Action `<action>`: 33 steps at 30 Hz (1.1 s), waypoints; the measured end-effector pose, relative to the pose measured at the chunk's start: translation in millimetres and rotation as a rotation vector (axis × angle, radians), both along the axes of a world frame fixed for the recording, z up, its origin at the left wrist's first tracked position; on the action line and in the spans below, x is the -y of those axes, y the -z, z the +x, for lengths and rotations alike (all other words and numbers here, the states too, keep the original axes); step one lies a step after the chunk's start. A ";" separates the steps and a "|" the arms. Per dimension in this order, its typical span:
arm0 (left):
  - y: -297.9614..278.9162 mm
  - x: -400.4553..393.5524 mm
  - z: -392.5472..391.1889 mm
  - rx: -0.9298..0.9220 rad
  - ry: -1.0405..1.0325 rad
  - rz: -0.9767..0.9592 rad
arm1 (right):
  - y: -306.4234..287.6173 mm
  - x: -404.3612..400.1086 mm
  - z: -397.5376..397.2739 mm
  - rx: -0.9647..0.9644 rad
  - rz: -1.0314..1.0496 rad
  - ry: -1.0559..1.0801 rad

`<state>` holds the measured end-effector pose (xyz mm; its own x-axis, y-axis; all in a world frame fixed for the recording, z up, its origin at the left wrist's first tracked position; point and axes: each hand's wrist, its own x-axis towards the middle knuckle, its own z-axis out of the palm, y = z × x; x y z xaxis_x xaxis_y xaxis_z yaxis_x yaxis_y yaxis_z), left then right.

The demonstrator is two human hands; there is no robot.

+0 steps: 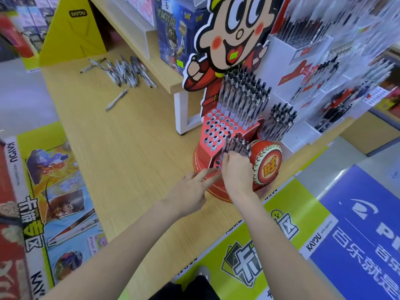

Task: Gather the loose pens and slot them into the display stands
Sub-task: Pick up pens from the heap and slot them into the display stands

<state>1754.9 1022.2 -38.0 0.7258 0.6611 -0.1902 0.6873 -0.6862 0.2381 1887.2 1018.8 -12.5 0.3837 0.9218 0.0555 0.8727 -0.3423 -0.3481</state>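
display stand (211,135) red, white-ringed holes | pens (244,98) black-capped, clear | table (121,137) pale woodgrain

I'm standing in a stationery shop: a red cartoon-character display stand (218,135) full of pens sits at the front edge of a wooden counter (121,148), white tiered pen racks (307,61) rise behind it, and boxed trading-card posters (62,191) line the side.

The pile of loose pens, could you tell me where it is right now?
In the head view, the pile of loose pens lies on the wooden table, upper left, beside the raised shelf.
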 end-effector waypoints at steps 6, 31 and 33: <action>8.2 -17.2 -46.5 0.046 -0.219 -0.097 | -25.5 17.5 -6.6 -0.162 0.208 -0.048; 82.7 -458.0 -243.2 0.070 -0.470 0.031 | 114.6 -516.9 -198.2 -0.148 -0.196 -0.114; 79.1 -474.4 -262.1 0.269 -0.584 -0.065 | 113.4 -535.0 -194.9 -0.061 -0.265 -0.127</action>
<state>1492.9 1496.6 -117.0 0.2779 0.9548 -0.1051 0.8539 -0.1954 0.4824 1692.3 1553.8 -125.9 0.2594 0.9419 -0.2134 0.8945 -0.3176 -0.3145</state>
